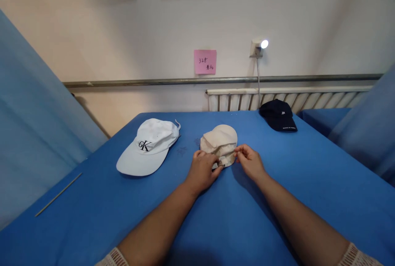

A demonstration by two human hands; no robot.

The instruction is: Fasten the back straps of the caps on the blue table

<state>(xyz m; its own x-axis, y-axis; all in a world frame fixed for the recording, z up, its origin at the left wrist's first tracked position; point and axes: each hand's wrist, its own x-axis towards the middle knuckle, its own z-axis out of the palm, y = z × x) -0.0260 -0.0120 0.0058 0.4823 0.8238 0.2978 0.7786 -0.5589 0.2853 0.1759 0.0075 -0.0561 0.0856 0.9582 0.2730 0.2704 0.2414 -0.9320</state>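
Observation:
A beige cap (222,135) lies in the middle of the blue-covered table, its back strap side toward me and its inside partly showing. My left hand (203,168) is closed on the cap's near left edge, by the strap. At the near right edge, my right hand (248,160) pinches the cap's rim between thumb and fingers. To the left rests a white cap (154,140) with black letters, its brim toward me. A dark navy cap (277,114) with small white marks sits at the far right of the table.
A thin stick (58,194) lies near the left edge of the table (123,220). Blue curtains (40,134) hang on both sides. Behind stand a wall rail (160,81), a radiator (305,98), a pink note (205,61) and a lit plug (258,48) with its cord.

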